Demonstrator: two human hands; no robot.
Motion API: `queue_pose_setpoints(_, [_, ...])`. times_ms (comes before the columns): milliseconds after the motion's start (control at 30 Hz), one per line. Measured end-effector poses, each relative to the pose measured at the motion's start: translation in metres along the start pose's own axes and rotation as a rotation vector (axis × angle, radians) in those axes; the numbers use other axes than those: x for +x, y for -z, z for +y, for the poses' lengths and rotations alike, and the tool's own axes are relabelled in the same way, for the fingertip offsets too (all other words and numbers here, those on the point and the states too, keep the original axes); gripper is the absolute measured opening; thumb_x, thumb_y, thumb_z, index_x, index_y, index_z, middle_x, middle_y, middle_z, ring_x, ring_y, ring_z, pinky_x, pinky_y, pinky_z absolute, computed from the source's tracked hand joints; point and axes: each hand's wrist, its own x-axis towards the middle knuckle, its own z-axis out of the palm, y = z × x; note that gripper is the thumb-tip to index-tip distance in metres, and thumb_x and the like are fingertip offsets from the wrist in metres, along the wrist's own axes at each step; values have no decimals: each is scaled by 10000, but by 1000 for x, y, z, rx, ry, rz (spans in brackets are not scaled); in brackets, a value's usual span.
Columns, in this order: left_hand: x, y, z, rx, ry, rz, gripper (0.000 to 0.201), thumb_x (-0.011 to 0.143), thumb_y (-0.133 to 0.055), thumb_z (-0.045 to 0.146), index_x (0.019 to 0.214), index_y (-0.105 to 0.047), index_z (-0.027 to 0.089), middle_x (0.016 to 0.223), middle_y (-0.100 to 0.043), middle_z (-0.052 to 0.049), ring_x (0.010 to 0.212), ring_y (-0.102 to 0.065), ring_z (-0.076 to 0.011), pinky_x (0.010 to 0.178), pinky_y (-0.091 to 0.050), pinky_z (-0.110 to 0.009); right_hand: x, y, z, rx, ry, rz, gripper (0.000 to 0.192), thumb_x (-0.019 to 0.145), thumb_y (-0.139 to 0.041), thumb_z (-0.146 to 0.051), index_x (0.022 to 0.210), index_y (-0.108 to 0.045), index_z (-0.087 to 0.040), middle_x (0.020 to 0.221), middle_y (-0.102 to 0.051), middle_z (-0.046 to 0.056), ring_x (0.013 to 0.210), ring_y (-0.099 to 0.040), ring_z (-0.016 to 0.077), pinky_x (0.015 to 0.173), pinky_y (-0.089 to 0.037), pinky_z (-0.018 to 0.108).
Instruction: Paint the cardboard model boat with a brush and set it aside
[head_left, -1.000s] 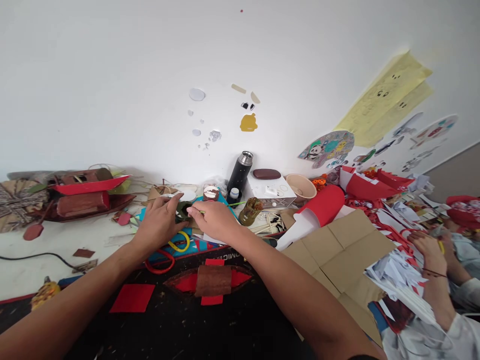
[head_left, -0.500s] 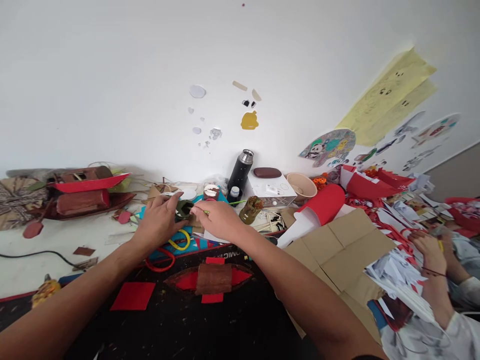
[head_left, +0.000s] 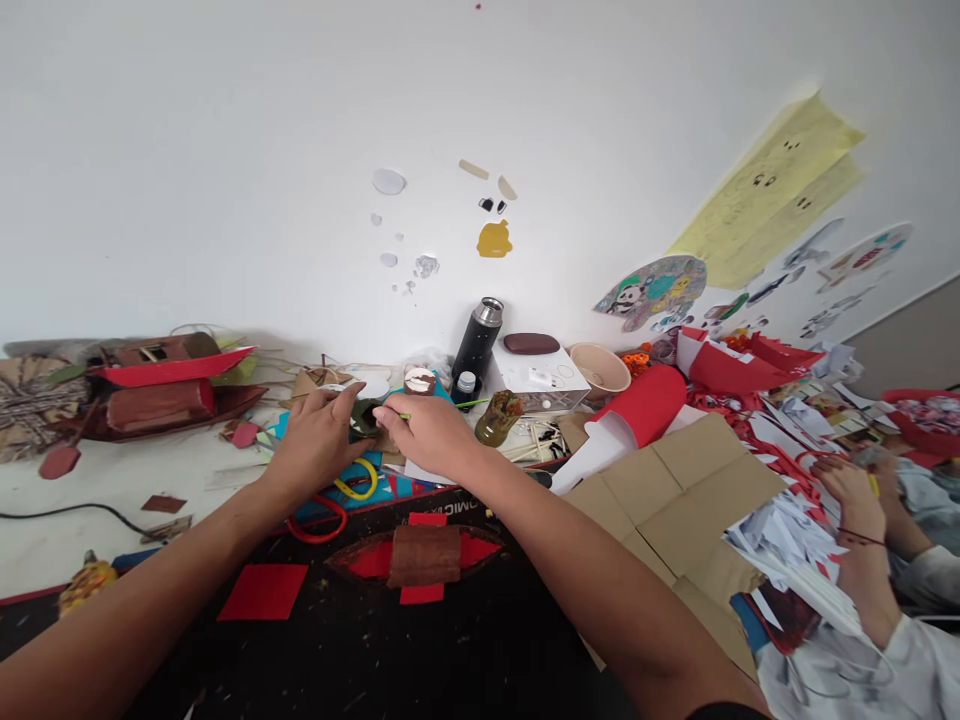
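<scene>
Dark green, the small rounded craft piece (head_left: 365, 417) sits at the far edge of the cluttered white worktable (head_left: 127, 480), just behind the yellow-handled scissors (head_left: 358, 483). We see the left hand (head_left: 315, 440) closed around its left side, while the right hand (head_left: 431, 435) pinches a thin green stick (head_left: 403, 416) whose tip meets the piece. Near us lies a brown-and-red paper boat model (head_left: 424, 555); a black steel-capped flask (head_left: 478, 343) stands beyond. A co-worker's hand (head_left: 844, 490) rests on paper scraps at right.
</scene>
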Motion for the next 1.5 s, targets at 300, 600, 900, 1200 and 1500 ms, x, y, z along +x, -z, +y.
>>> queue_pose_setpoints(300, [-2, 1, 0, 11, 11, -7, 820, 931, -747, 408, 1646, -483, 105, 1368, -807, -268, 1422, -612, -506, 1104, -466, -574, 3, -7, 7, 141, -24, 30, 357, 1224, -569, -389, 956, -753, -241, 788, -787, 0, 779, -730, 199, 705, -410, 295])
queue_pose_setpoints(600, [-1, 0, -3, 13, 36, -23, 880, 886, -790, 432, 1648, -481, 117, 1353, -796, -263, 1390, -626, -503, 1099, -481, -571, 5, -15, 17, 222, -101, 104, 367, 1209, -630, -399, 938, -813, -231, 653, -738, -34, 706, -734, 181, 691, -431, 270])
queue_pose_setpoints(900, [-2, -1, 0, 6, 23, -13, 800, 952, -725, 416, 1643, -476, 96, 1362, -795, -260, 1399, -624, -482, 1118, -473, -557, 9, -19, 11, 215, -89, 109, 375, 1199, -630, -485, 983, -819, -245, 806, -808, -1, 765, -743, 183, 737, -452, 276])
queue_pose_setpoints(1200, [-3, 0, 0, -3, 16, -2, 786, 942, -708, 395, 1638, -485, 108, 1342, -807, -248, 1364, -643, -470, 1104, -487, -556, 1, -17, 11, 146, -59, 92, 404, 1216, -593, -442, 913, -768, -240, 834, -797, 19, 840, -742, 206, 720, -409, 289])
queue_pose_setpoints(1500, [-4, 1, 2, -8, 28, -6, 802, 939, -722, 410, 1628, -491, 71, 1352, -789, -286, 1362, -655, -485, 1112, -502, -580, 1, -15, 6, 207, -42, 60, 421, 1231, -558, -394, 913, -777, -227, 792, -786, 9, 825, -737, 194, 742, -427, 288])
